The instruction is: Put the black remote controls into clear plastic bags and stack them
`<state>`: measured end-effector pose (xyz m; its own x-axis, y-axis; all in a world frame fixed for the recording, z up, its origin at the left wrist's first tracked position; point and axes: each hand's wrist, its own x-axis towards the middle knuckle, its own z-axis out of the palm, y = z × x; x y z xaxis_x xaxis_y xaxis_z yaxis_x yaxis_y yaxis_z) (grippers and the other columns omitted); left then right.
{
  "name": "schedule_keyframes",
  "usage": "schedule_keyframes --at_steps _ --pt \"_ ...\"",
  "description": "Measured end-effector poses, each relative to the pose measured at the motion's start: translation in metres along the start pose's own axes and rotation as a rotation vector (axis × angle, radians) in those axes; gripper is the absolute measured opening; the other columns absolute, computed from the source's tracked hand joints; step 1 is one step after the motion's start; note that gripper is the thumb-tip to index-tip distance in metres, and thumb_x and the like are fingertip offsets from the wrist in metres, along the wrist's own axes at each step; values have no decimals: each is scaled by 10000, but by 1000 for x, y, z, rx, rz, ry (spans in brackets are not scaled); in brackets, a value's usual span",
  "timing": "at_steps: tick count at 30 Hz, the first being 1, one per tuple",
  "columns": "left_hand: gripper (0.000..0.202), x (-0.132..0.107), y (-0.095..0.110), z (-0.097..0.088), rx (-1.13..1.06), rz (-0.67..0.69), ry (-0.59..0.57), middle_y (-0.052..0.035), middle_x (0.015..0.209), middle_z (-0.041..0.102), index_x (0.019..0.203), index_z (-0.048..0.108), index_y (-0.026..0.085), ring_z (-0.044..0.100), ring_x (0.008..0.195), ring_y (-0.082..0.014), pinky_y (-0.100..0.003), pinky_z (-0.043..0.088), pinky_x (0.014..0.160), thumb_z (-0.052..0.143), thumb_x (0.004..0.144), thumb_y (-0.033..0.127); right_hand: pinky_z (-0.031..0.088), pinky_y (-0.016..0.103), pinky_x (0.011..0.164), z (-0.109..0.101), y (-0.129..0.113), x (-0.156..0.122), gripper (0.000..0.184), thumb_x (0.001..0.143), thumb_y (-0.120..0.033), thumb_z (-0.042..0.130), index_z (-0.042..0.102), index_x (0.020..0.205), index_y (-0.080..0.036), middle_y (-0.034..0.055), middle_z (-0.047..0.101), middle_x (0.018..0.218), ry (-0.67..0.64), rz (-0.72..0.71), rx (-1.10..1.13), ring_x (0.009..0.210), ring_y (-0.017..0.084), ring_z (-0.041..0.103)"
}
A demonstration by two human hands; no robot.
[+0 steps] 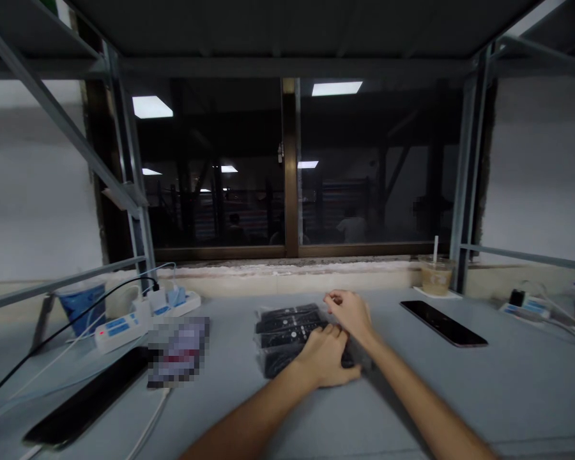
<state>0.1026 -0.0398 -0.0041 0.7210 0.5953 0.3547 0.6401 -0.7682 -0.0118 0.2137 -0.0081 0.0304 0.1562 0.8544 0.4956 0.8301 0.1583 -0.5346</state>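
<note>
A row of several black remote controls (287, 332), wrapped in clear plastic, lies on the grey tabletop between my hands. Small round pale marks show on their faces. My left hand (326, 358) rests over the right part of the bundle, its fingers bent onto it and its thumb stretched out to the right. Just behind, at the bundle's far right corner, my right hand (349, 313) is closed with thumb and forefinger curled together. Whatever sits between those fingertips is too small and blurred to make out. The bundle's right end is partly hidden by my hands.
A black phone (443, 323) lies to the right, with a drink cup and straw (436, 276) behind it. On the left are a white power strip (119, 333), a blue container (81, 306), cables and another dark phone (93, 396). A metal frame (474, 153) stands around the table.
</note>
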Motion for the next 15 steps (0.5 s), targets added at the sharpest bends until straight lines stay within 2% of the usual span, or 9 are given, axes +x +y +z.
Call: schedule_keyframes --at_steps 4,7,15 --pt "474 0 2 0 -38 21 -6 -132 1215 519 1154 472 118 463 1120 -250 -399 337 976 457 781 412 352 221 550 4 -4 -4 294 777 -340 425 690 709 -231 11 698 707 -23 -23 -22 676 154 628" --pt "426 0 5 -1 -69 6 -37 -123 1205 531 1147 480 123 463 1122 -238 -398 337 977 451 783 343 363 219 561 4 -5 -4 300 777 -344 420 693 724 -233 12 695 697 -29 -19 -15 674 152 627" --pt "361 3 5 9 -81 -1 26 -96 1139 568 1095 507 143 481 1083 -223 -384 336 978 463 775 306 355 214 535 0 -5 -4 303 784 -345 420 684 699 -221 17 696 687 -6 -37 2 669 151 634"
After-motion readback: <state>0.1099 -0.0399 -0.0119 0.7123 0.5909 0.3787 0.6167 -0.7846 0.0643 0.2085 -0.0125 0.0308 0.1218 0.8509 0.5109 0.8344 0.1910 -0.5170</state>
